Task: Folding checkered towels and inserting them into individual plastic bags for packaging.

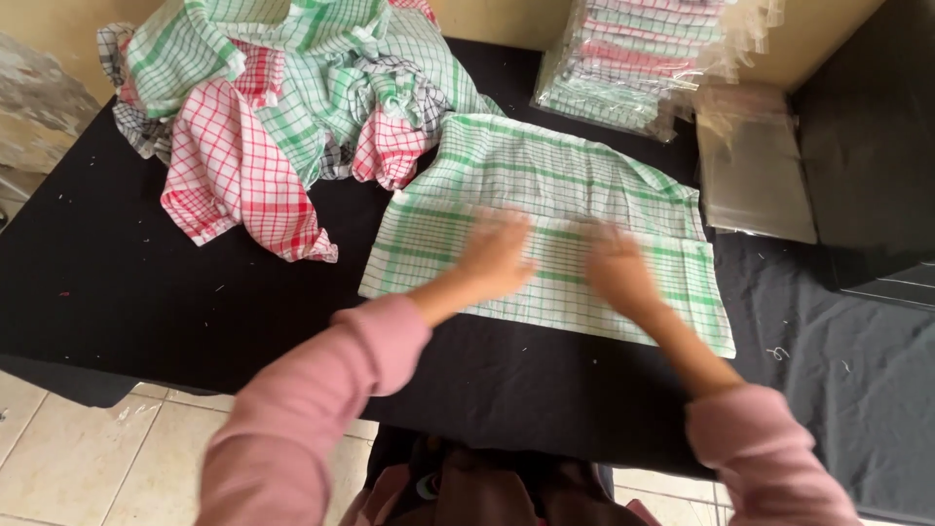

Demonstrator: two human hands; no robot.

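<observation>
A green-and-white checked cloth (545,175) lies spread on the black table (146,282), folded once so its near half is doubled. My left hand (495,255) presses flat on the near half, left of centre, fingers apart. My right hand (616,265) rests flat beside it, a little to the right. Both hands are blurred and hold nothing. Pink sleeves cover both forearms.
A loose heap of red, green and black checked cloths (282,107) sits at the back left. A stack of bagged cloths (633,58) stands at the back right, with empty clear bags (755,166) beside it. Tiled floor (68,458) shows below the table's near edge.
</observation>
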